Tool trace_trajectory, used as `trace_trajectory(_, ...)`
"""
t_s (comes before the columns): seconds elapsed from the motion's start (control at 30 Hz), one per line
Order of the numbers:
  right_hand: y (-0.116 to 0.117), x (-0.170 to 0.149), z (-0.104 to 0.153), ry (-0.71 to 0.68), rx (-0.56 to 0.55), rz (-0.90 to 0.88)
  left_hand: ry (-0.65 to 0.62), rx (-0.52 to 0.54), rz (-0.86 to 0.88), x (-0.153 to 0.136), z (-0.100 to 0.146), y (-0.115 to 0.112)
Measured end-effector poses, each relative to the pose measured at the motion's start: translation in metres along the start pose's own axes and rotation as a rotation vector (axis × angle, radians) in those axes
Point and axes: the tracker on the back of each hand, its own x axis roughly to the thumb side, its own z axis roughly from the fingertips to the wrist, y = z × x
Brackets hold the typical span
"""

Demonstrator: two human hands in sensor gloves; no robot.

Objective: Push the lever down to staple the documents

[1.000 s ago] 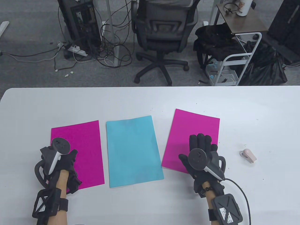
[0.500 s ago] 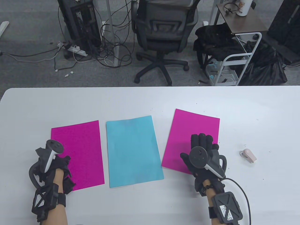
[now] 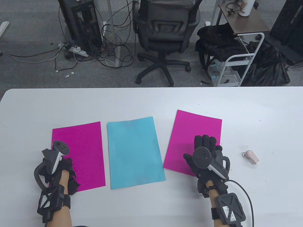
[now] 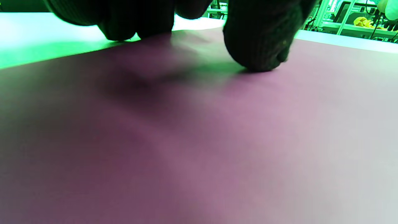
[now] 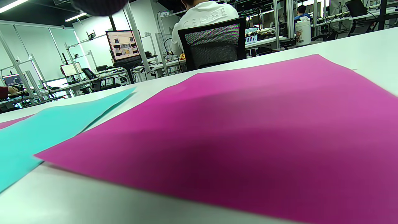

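Three sheets lie flat on the white table (image 3: 142, 101): a magenta sheet (image 3: 80, 151) at the left, a blue sheet (image 3: 135, 151) in the middle, a second magenta sheet (image 3: 194, 132) at the right. A small pink stapler (image 3: 251, 157) lies on the table right of that sheet, untouched. My left hand (image 3: 64, 170) rests on the left magenta sheet's near left part; in the left wrist view its fingertips (image 4: 258, 53) touch the sheet (image 4: 199, 140). My right hand (image 3: 206, 146) lies flat, fingers extended, over the right magenta sheet (image 5: 248, 130); it holds nothing.
Beyond the table's far edge stand an office chair (image 3: 165, 35), a computer tower with cables (image 3: 80, 23) and a white cart (image 3: 236, 59). The blue sheet also shows in the right wrist view (image 5: 46, 130).
My left hand drew back toward me and left, then came forward again onto the left magenta sheet, which shifted slightly. My right hand edged a little to the right and nearer.
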Motion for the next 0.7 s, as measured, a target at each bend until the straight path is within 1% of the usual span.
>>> trace_trajectory(0.2,0.002,-0.008,-0.003,0.027,0.020,0.002,0.004,0.003,0.014,-0.003,-0.001,0.001)
trace_trajectory(0.3,0.006,-0.014,-0.005,0.054,0.047,0.012,0.010,-0.003,0.025,-0.007,-0.002,0.002)
trace_trajectory(0.43,0.015,-0.021,-0.008,0.092,0.098,0.034,0.030,0.018,0.017,-0.013,0.000,0.006)
trace_trajectory(0.7,0.036,-0.035,-0.013,0.218,0.323,0.098,0.013,0.009,0.097,-0.031,0.003,0.017)
